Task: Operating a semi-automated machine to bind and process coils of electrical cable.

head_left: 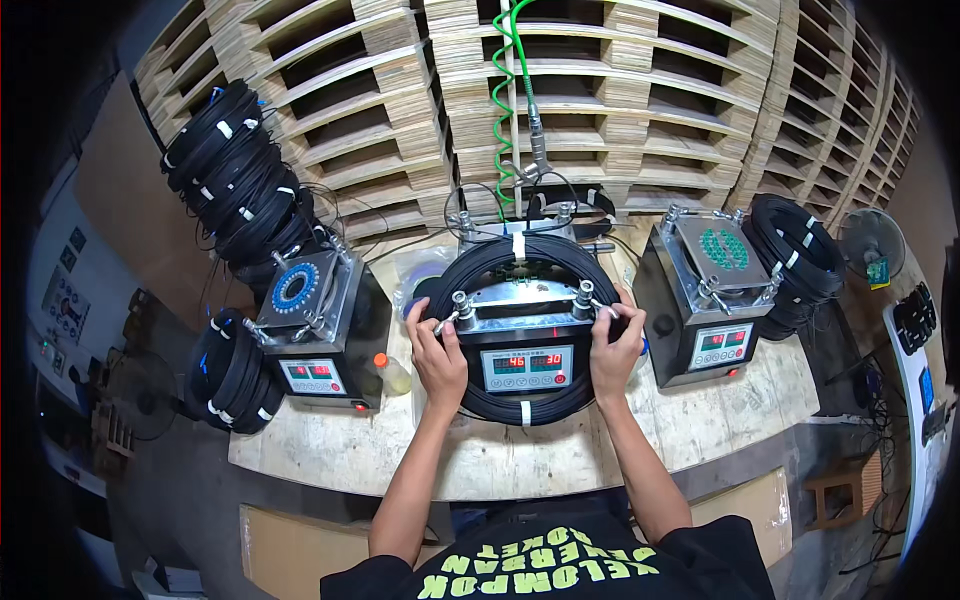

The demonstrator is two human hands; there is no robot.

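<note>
A coil of black cable (pixel 470 395), tied with white bands, hangs around the middle machine, ringing its front display panel (pixel 527 371). My left hand (pixel 438 360) is closed at the machine's front left corner, thumb and fingers on a small metal clamp lever (pixel 449 322). At the front right corner, my right hand (pixel 616 350) pinches the matching clamp lever (pixel 602 308). Both hands also lie against the sides of the coil. Between them runs the shiny metal top plate (pixel 530 293); the coil's upper arc partly hides what lies behind it.
Similar machines stand left (pixel 325 300) and right (pixel 710 290) on the wooden table (pixel 340 455). Stacked cable coils (pixel 235 170) rise at the left, more coils (pixel 795 260) at the right. A small bottle with an orange cap (pixel 392 374) stands near my left wrist. Pallets (pixel 620 110) line the back.
</note>
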